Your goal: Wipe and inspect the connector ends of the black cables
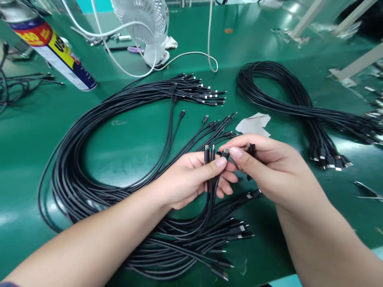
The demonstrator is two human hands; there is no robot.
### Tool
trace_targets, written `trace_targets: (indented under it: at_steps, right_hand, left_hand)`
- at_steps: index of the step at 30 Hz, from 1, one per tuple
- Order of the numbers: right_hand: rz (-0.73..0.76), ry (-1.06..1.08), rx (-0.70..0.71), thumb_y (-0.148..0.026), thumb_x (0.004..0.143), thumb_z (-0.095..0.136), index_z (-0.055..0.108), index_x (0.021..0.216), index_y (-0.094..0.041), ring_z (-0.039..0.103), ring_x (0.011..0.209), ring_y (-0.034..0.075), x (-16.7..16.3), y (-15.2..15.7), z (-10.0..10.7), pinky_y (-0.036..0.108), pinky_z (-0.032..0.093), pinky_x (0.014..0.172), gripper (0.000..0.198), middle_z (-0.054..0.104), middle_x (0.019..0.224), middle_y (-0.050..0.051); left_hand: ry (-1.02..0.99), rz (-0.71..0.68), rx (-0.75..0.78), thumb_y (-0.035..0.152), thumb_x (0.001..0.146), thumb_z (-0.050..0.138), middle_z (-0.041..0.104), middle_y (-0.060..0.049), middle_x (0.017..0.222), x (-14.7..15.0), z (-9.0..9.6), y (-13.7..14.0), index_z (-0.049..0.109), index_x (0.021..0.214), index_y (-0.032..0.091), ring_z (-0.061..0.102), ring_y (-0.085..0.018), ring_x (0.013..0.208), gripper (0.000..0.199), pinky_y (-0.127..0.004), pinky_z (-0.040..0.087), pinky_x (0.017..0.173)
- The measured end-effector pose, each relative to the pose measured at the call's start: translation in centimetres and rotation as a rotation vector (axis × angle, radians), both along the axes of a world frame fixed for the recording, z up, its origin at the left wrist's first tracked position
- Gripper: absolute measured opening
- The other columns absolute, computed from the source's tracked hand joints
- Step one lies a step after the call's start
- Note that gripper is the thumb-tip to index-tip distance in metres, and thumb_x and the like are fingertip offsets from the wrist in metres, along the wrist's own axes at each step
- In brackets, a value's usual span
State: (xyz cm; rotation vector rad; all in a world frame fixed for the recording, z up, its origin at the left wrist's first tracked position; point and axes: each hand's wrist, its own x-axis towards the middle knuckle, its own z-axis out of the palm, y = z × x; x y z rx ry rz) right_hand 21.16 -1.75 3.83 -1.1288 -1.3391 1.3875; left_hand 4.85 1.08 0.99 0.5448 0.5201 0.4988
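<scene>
Pinching a slim black plug with a silver metal tip (225, 153) between bare left hand (206, 171) and bare right hand (266, 163)

Holds at least two more slim black plugs (206, 154) upright, side by side, in the left hand, with thumb pressed down and fingers curled behind, closed. Touches the silver tip with right thumb and forefinger, drawn together on it. Cannot identify the small dark item (250, 150) beside the right palm.

Trails thin cables down from the left hand, above a big loop of black plastic-sheathed cables (64, 171) laid across the middle of a glossy green worktop (191, 32). Shows plug ends fanned toward the far edge and again toward the near edge.

Has a torn white paper scrap (253, 122) just beyond the right hand, and a second coil of thin black cables (287, 85) toward the right edge. Shows a white plastic fan (137, 10) toward the far edge, and a tall red, yellow and dark-blue spray can (56, 52) toward the far left corner.
</scene>
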Motion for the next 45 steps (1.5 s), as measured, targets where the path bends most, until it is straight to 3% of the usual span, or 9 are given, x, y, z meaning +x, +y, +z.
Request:
trace_targets:
  at_steps: [10,16,21,26,30,34,37,40,45]
  right_hand:
    - [-0.151,-0.169,0.093,-0.04,0.088,0.066,0.056,0.065,-0.021,0.059,0.046,0.01,0.0,0.0,0.6,0.023,0.049,0.043,0.032,0.056,0.054,-0.004]
    - [-0.095,-0.067,-0.027,-0.036,0.088,0.066,0.059,0.074,-0.022,0.062,0.048,0.014,-0.2,-0.1,0.1,0.027,0.051,0.044,0.02,0.058,0.057,-0.004]
    - [-0.272,-0.1,0.146,-0.034,0.085,0.069,0.062,0.075,-0.022,0.046,0.048,0.009,0.5,0.4,-0.4,0.024,0.038,0.043,0.018,0.05,0.058,-0.004]
    - [-0.338,-0.128,0.188,-0.035,0.091,0.063,0.058,0.072,-0.022,0.037,0.052,0.009,1.5,0.5,-0.4,0.025,0.027,0.045,0.024,0.044,0.059,-0.004]
    - [-0.359,-0.308,0.275,-0.029,0.09,0.063,0.058,0.074,-0.022,0.045,0.057,0.011,1.1,-0.1,0.4,0.026,0.037,0.051,0.019,0.049,0.066,-0.002]
    - [-0.295,-0.432,0.356,-0.024,0.093,0.056,0.059,0.092,-0.025,0.058,0.069,0.014,0.6,-0.8,1.0,0.027,0.048,0.061,0.003,0.059,0.079,0.0]
    - [-0.198,-0.542,0.428,-0.021,0.097,0.047,0.056,0.097,-0.024,0.061,0.068,0.014,0.6,-1.1,1.2,0.026,0.049,0.058,0.01,0.062,0.08,0.001]
    - [-0.187,-0.768,0.614,-0.013,0.095,0.047,0.057,0.091,-0.023,0.063,0.064,0.014,0.6,-1.2,1.2,0.026,0.049,0.058,0.015,0.066,0.077,0.001]
    - [-0.183,-1.008,0.849,-0.004,0.086,0.053,0.063,0.098,-0.021,0.07,0.08,0.021,0.5,-1.5,0.7,0.032,0.054,0.069,0.023,0.074,0.089,0.005]
  left_hand:
    - [0.03,0.017,0.015,0.035,0.071,0.082,0.073,-0.005,0.081,0.0,0.1,0.0,0.071,0.087,0.012,0.067,-0.012,0.065,0.03,-0.025,0.053,0.061]
    - [0.044,-0.028,0.035,0.035,0.072,0.081,0.067,-0.001,0.068,0.3,0.2,-0.2,0.07,0.079,0.011,0.062,-0.009,0.054,0.028,-0.02,0.047,0.05]
    - [0.063,-0.04,0.065,0.034,0.071,0.082,0.064,0.0,0.066,0.0,0.3,0.1,0.07,0.077,0.011,0.059,-0.008,0.054,0.027,-0.021,0.043,0.051]
    - [0.052,-0.05,0.095,0.032,0.074,0.08,0.061,0.001,0.06,-0.3,0.3,0.3,0.073,0.08,0.012,0.054,-0.007,0.052,0.022,-0.024,0.041,0.056]
    - [0.026,-0.065,0.132,0.031,0.074,0.08,0.061,0.001,0.059,-0.5,0.4,0.2,0.074,0.082,0.013,0.054,-0.008,0.053,0.02,-0.024,0.041,0.056]
    - [0.023,-0.064,0.159,0.032,0.073,0.08,0.061,0.001,0.056,-0.6,0.5,0.2,0.073,0.077,0.012,0.054,-0.008,0.051,0.021,-0.023,0.042,0.055]
    - [0.045,-0.026,0.128,0.03,0.07,0.083,0.064,0.0,0.061,-0.6,0.6,0.2,0.072,0.072,0.012,0.057,-0.009,0.051,0.021,-0.024,0.045,0.053]
    - [0.046,-0.001,0.046,0.028,0.067,0.085,0.066,-0.001,0.066,-0.6,0.6,0.3,0.073,0.076,0.012,0.059,-0.009,0.052,0.021,-0.023,0.047,0.052]
    - [0.016,-0.013,-0.06,0.026,0.065,0.086,0.065,-0.001,0.065,-0.6,0.4,0.5,0.074,0.08,0.011,0.059,-0.008,0.053,0.024,-0.02,0.048,0.052]
